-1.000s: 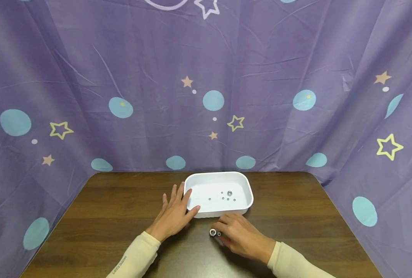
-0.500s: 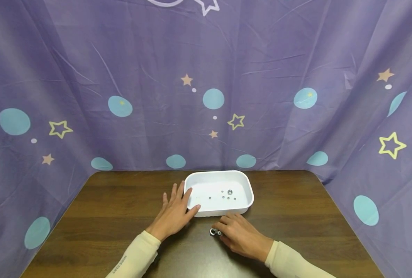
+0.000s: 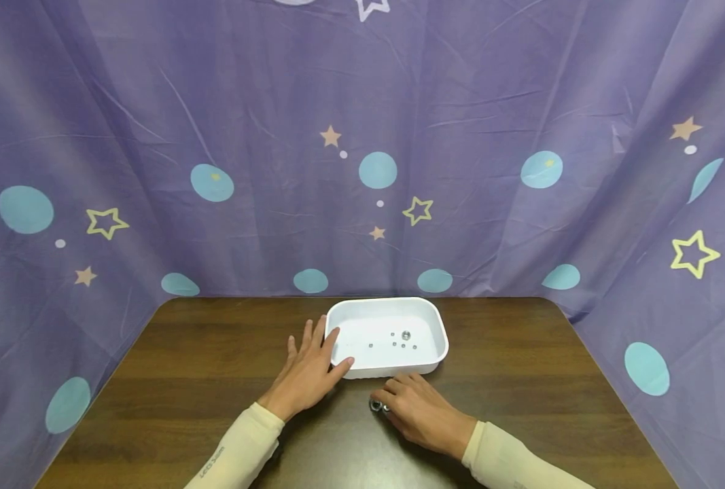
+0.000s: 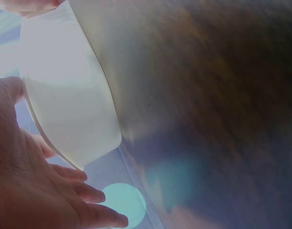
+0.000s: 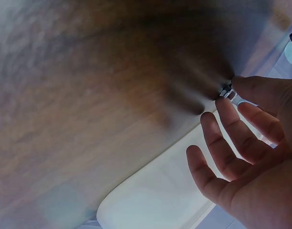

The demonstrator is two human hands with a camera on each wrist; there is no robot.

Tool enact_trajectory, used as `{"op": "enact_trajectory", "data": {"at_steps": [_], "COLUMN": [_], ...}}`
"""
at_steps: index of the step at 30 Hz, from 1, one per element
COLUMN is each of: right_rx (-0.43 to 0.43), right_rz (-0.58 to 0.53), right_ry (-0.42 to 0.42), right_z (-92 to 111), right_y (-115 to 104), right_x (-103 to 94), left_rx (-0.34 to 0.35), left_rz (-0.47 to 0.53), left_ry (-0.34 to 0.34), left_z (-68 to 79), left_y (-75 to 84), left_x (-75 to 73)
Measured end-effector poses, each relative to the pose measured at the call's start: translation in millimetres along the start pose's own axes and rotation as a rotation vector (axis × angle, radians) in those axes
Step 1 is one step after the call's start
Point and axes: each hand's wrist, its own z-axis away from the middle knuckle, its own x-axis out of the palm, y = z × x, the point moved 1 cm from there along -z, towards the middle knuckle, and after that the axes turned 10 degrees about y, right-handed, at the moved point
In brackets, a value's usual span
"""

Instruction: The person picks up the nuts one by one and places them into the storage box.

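A white tray [image 3: 362, 373] stands at the back middle of the table, with several small metal nuts [image 3: 403, 346] and one larger nut [image 3: 406, 335] inside. My left hand [image 3: 304, 384] rests at the tray's left end, fingers spread and thumb over the front rim; in the left wrist view, the fingers lie along the rim. In front of the tray, my right hand [image 3: 420, 411] pinches a small metal nut [image 5: 225, 90] between thumb and fingertips, low over the table. A larger metal nut [image 3: 375, 405] sits right at those fingertips. The fingers partly hide both pieces.
The brown wooden table [image 3: 215, 353] extends to both sides of the tray. A purple curtain [image 3: 264, 170] with stars and dots hangs behind the table and along its sides. The tray's raised wall stands close to the right hand's fingers.
The right hand has shifted slightly left, and its fingertips now cover more of the small nut beside the larger one. The left hand keeps its place on the tray; the head view tilts slightly.
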Motion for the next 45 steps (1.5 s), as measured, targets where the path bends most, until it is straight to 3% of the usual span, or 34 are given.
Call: {"op": "enact_trajectory", "data": {"at_steps": [12, 23, 35, 45], "right_rx": [-0.049, -0.056, -0.146, -0.167], "right_rz": [0.046, 0.023, 0.021, 0.044], "right_ry": [0.048, 0.07, 0.122, 0.168], "right_z": [0.4, -0.6, -15.0, -30.8], "right_y": [-3.5, -8.5, -32.1, -44.2], "right_x": [0.2, -11.8, -44.3, -73.2], "left_rx": [-0.012, -0.021, -0.021, -0.015], "left_rz": [0.017, 0.02, 0.024, 0.02], "left_ry": [0.01, 0.006, 0.009, 0.005], "left_z": [0.7, 1.1, 0.9, 1.3], "left_y": [1.4, 0.7, 1.1, 1.6], "left_x": [0.0, 0.4, 0.6, -0.4]}}
